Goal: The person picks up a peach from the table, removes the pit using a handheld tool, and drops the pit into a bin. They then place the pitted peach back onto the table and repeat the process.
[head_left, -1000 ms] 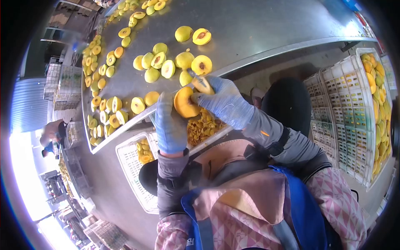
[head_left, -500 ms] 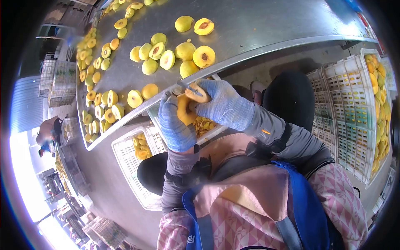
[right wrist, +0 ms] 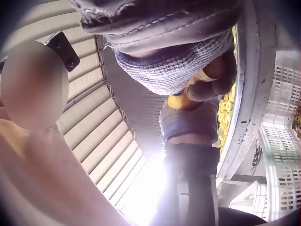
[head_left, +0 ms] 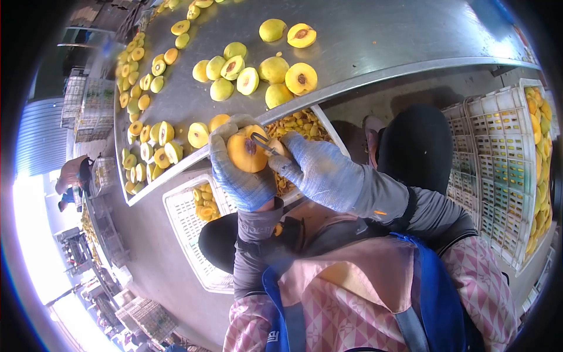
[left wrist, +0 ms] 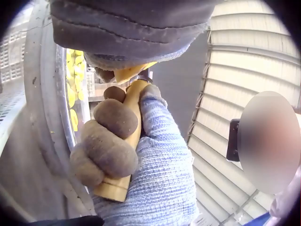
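Note:
My left hand point(head_left: 239, 175), in a blue glove, cups a peach half point(head_left: 245, 154) with its cut face and dark pit turned up. It is held just off the steel table's near edge. My right hand point(head_left: 308, 165), also gloved, grips a wooden-handled pitting tool point(left wrist: 123, 141). The tool's metal loop point(head_left: 261, 141) lies at the upper right of the cut face. In the left wrist view, brown-tipped fingers point(left wrist: 106, 141) wrap the handle. The right wrist view shows the peach half point(right wrist: 181, 101) between both gloves.
The steel table point(head_left: 363, 41) carries many whole and halved peaches point(head_left: 275, 69). Below its edge are a tray of peach scraps point(head_left: 300, 124) and a white crate point(head_left: 187, 234) with pieces. Stacked crates point(head_left: 498, 158) with peaches stand at the right. Another person point(head_left: 73, 176) is far left.
The left hand has turned the peach half so its cut face and pit face up. The right hand has brought the tool's loop down onto that face. Both hands sit slightly lower.

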Available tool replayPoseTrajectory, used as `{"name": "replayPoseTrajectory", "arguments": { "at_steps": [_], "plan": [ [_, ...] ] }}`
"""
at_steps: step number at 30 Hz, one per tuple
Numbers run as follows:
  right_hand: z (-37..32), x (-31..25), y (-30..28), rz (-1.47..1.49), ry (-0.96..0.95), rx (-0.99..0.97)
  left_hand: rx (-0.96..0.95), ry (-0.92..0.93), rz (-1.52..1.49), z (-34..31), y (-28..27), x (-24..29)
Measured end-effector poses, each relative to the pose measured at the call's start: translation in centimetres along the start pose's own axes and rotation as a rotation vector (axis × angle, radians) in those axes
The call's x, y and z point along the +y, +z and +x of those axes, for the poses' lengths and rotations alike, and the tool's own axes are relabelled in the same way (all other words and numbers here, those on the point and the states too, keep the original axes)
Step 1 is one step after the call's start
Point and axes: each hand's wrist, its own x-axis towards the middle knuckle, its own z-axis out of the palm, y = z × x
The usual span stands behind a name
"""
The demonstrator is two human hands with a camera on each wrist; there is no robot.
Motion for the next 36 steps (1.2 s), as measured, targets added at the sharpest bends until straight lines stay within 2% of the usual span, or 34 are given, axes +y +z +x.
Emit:
{"name": "replayPoseTrajectory", "arguments": {
  "at_steps": [2, 4, 5, 7, 8, 10, 13, 17, 19, 26, 28, 32, 34, 35, 36],
  "plan": [
    [-0.1, 0.0, 0.2, 0.007, -0.016, 0.026, -0.001, 0.055, 0.077, -0.1, 0.3, 0.4],
    [-0.2, -0.1, 0.3, -0.027, -0.012, 0.026, 0.002, 0.138, 0.328, -0.2, 0.5, 0.7],
    [-0.2, -0.4, 0.3, -0.027, -0.011, 0.024, 0.004, 0.137, 0.328, -0.2, 0.3, 0.6],
    [-0.3, -1.0, 0.0, -0.077, 0.005, 0.018, -0.012, 0.292, 0.503, -0.1, 0.2, 0.3],
    [-0.4, -1.0, 0.0, -0.077, 0.006, 0.016, -0.011, 0.289, 0.503, -0.3, 0.4, 0.3],
    [-0.5, -1.0, 0.1, -0.085, 0.07, -0.041, 0.029, 0.209, 0.348, -0.3, 1.3, 1.2],
    [-0.5, -0.8, -0.1, -0.118, 0.023, -0.026, 0.068, 0.127, 0.234, -0.4, 1.6, 1.2],
    [-0.3, -0.8, -0.8, -0.174, -0.036, -0.044, -0.032, 0.244, 0.444, 0.0, 0.4, 0.5],
    [-0.2, -1.1, -1.1, -0.14, 0.013, -0.143, -0.014, 0.112, 0.32, 0.0, 0.2, 0.3],
    [-0.3, -0.4, -0.2, -0.062, -0.017, -0.147, 0.057, 0.125, 0.342, -0.4, 0.9, 0.6],
    [-0.4, -0.5, -0.3, -0.17, -0.099, -0.02, 0.01, 0.084, 0.311, -0.3, 0.4, 0.4],
    [-0.4, -0.4, -0.4, -0.225, -0.103, -0.045, -0.036, 0.069, 0.354, -0.2, 0.2, 0.5],
    [-0.7, -0.2, -0.6, -0.229, -0.036, -0.17, -0.127, -0.014, 0.239, -0.1, 0.1, 0.8],
    [-0.8, 0.0, -0.6, -0.228, -0.035, -0.171, -0.127, -0.015, 0.24, -0.1, 0.1, 0.8],
    [-0.8, 0.2, -0.5, -0.264, -0.09, -0.188, -0.095, -0.128, 0.086, -0.1, 0.0, 0.8]
  ]
}}
